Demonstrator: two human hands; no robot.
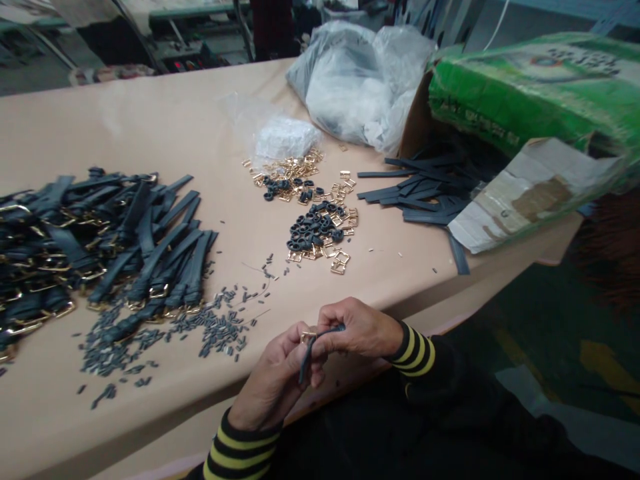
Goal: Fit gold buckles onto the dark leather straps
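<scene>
My left hand (273, 377) and my right hand (355, 330) are held together above the table's front edge. Both pinch a narrow dark strap (307, 360) with a small gold buckle (309, 337) at its end, and my fingers partly hide the buckle. Beyond my hands, many small dark tube-like pieces (220, 330) lie scattered on the tan table top (150, 127). Left of them is a large heap of dark buckled straps (115, 247). Farther ahead lie black rubber rings (315, 230) mixed with gold buckles (340, 260).
Loose dark strap strips (420, 193) spill from a torn green cardboard box (530, 93) at the table's right. Behind them are a white plastic bag (350, 87) and a smaller clear bag (285, 137). The table's edge runs below my hands, with a green floor beyond it on the right.
</scene>
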